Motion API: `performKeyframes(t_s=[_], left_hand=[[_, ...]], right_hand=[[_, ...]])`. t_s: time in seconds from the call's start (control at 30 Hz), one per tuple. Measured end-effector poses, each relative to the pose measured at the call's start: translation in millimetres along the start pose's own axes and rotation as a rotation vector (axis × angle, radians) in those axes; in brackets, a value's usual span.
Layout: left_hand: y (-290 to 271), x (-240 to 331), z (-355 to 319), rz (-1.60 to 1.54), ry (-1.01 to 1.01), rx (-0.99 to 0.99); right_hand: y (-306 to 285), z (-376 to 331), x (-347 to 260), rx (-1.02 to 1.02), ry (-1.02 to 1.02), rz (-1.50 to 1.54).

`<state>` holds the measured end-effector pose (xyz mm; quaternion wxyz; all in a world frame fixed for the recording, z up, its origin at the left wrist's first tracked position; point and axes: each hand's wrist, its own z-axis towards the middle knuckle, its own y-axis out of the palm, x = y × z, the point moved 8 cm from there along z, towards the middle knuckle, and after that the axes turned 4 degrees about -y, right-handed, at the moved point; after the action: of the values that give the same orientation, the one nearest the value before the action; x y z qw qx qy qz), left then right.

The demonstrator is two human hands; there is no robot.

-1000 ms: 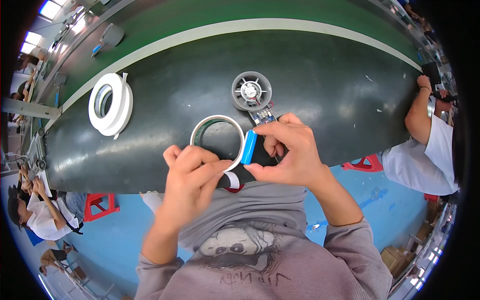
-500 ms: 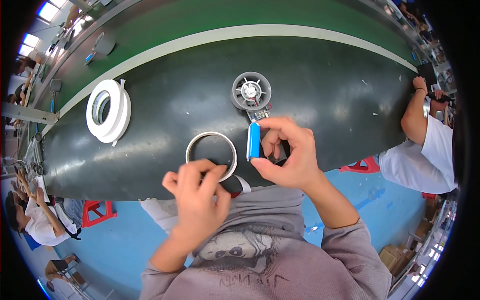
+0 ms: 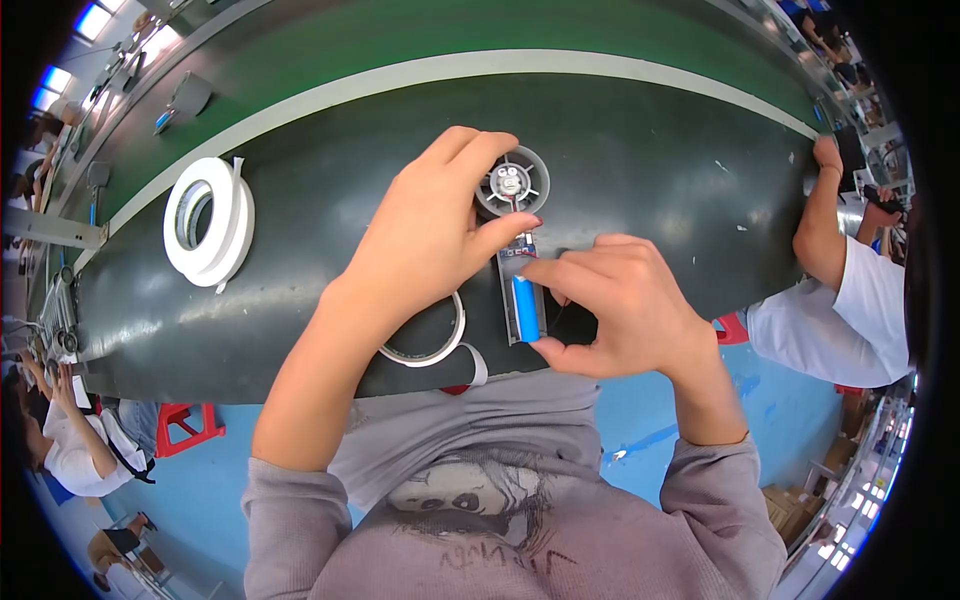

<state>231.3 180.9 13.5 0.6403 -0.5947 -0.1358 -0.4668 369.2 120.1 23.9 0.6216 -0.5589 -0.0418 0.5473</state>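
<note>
A round grey fan housing (image 3: 541, 183) with a spoked motor in its centre lies on the dark work surface before me. My left hand (image 3: 420, 225) grips its left rim, the thumb reaching over the small circuit board (image 3: 517, 246) below the fan. From there a narrow grey handle shell (image 3: 509, 315) runs toward me, its trough facing up. A blue cylindrical battery (image 3: 526, 312) lies lengthwise at this trough, pinched at its two ends between the thumb and fingers of my right hand (image 3: 635, 305). Whether it is fully seated I cannot tell.
A ring of tape (image 3: 440, 355) with a loose white end lies near the table edge, partly under my left forearm. Stacked white tape rolls (image 3: 222, 240) stand at the left. Beyond a pale strip (image 3: 500, 64) runs a green belt (image 3: 450, 30) with another grey housing (image 3: 190, 94). Co-workers sit at both sides.
My left hand has moved from the tape ring up to the fan housing and taken hold of it. My right hand has brought the blue battery slightly nearer me, onto the handle shell.
</note>
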Motion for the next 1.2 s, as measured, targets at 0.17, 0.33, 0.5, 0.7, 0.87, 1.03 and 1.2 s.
performKeyframes(t_s=[0.17, 0.33, 0.5, 0.7, 0.87, 1.03, 1.2], left_hand=[[2, 7, -1, 0.031, 0.029, 0.049], [2, 7, -2, 0.025, 0.044, 0.057], [0, 8, -3, 0.037, 0.051, 0.07], [-4, 4, -8, 0.064, 0.034, 0.096], [-5, 3, -7, 0.136, 0.045, 0.111], [-43, 8, -40, 0.113, 0.019, 0.23], [-50, -8, -129, 0.169, 0.003, 0.28]], right_hand=[[11, -3, 6, -0.164, 0.017, -0.203], [19, -4, 11, -0.184, 0.046, -0.243], [24, -3, 13, -0.298, 0.129, -0.277], [7, -13, 18, -0.012, 0.262, 0.161], [32, -21, 32, 0.061, 0.521, 0.129], [40, -15, 35, 0.024, 0.646, 0.464], [27, 25, 96, 0.18, 0.56, 0.795]])
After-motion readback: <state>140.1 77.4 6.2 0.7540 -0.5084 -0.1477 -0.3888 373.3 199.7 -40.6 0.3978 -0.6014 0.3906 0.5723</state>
